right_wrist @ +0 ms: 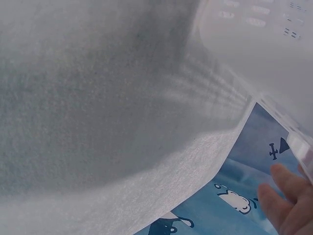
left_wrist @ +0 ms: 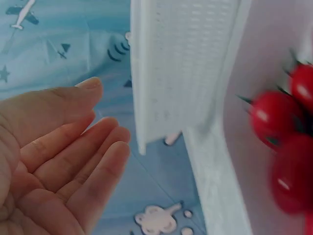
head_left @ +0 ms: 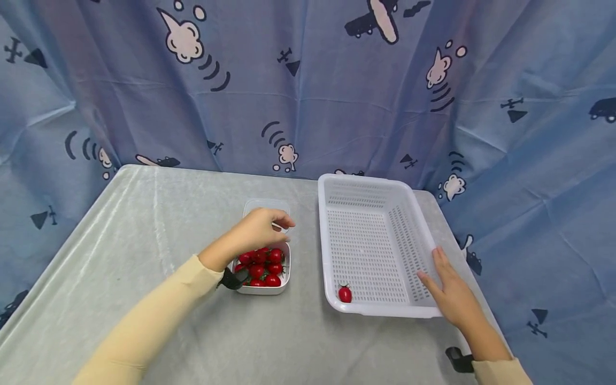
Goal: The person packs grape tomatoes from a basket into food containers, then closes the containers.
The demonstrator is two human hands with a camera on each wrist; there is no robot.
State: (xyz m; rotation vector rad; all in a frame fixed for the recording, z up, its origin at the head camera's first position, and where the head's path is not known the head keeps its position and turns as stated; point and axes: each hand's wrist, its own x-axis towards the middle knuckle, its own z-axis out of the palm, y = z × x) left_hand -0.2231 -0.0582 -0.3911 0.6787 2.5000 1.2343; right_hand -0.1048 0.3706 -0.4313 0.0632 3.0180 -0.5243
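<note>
My left hand [head_left: 262, 230] is above a small white container [head_left: 266, 290] of red cherry tomatoes [head_left: 257, 271], near its far edge. In the left wrist view its palm shows bare, with thumb and fingers apart and loosely bent. Several tomatoes [left_wrist: 279, 117] with green stems lie to its right there. My right hand [head_left: 449, 294] holds the right rim of a large white plastic basket [head_left: 363, 251], thumb over the inner side and fingers along the outside. One cherry tomato [head_left: 345, 294] lies in the basket's near left corner.
A clear lid [head_left: 266, 203] lies behind the small container, partly hidden by my left hand. A grey-white cloth [head_left: 144, 240] covers the table. Blue patterned curtain [head_left: 308, 85] hangs close behind the table and along its right side.
</note>
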